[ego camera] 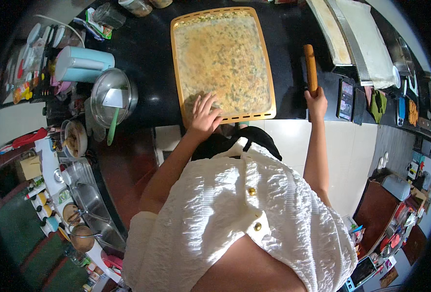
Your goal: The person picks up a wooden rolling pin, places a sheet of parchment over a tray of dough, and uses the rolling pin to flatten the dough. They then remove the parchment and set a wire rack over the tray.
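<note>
In front of me on the black countertop lies a gold-coloured baking tray (175, 62) with slots along its rim. A flat layer of pale, seed-flecked mixture (224, 67) fills it. A translucent sheet seems to cover most of this layer, while the far edge looks uncovered. My left hand (203, 118) rests palm down with fingers spread at the tray's near left corner, holding nothing. To the right of the tray, my right hand (316, 105) grips the near end of a wooden rolling pin (310, 67), which points away from me.
Left of the tray stands a steel bowl (100, 115) with a green-handled scraper (114, 99) across it, beside a light-blue pitcher (87, 65). A smartphone (345, 100) lies right of the rolling pin. Sheet-covered trays (367, 43) sit at the far right. A sink (91, 199) is at left.
</note>
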Tool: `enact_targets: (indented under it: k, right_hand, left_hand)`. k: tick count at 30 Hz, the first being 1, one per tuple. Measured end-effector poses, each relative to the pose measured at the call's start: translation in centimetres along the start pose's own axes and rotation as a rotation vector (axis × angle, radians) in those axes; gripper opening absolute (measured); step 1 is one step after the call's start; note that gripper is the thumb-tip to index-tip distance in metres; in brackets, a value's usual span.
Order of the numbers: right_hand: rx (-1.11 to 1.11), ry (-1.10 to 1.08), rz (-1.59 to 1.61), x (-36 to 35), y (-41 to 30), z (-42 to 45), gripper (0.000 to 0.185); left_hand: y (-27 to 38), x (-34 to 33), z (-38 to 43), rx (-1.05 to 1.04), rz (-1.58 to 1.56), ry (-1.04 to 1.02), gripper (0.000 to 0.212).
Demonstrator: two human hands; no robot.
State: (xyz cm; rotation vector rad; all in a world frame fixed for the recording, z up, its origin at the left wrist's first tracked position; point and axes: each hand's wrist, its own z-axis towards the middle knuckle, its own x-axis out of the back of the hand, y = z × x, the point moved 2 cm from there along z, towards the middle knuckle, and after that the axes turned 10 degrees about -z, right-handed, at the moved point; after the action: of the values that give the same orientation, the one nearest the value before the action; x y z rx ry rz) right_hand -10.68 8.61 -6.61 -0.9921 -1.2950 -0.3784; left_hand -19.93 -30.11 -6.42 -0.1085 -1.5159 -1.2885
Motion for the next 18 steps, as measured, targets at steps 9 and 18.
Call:
enact_targets:
  k: [9,18]
  right_hand:
    - [0.095,0.154,-0.187,-0.8,2.9,2.2,0.042]
    - [0.194,0.201,-0.324,-0.9,3.3,2.8,0.05]
  left_hand:
    - [-0.2,0.3,0.4,-0.016,0.031,-0.054,0.014]
    - [-0.6,0.8,0.3,-0.067,0.015,-0.081,0.011]
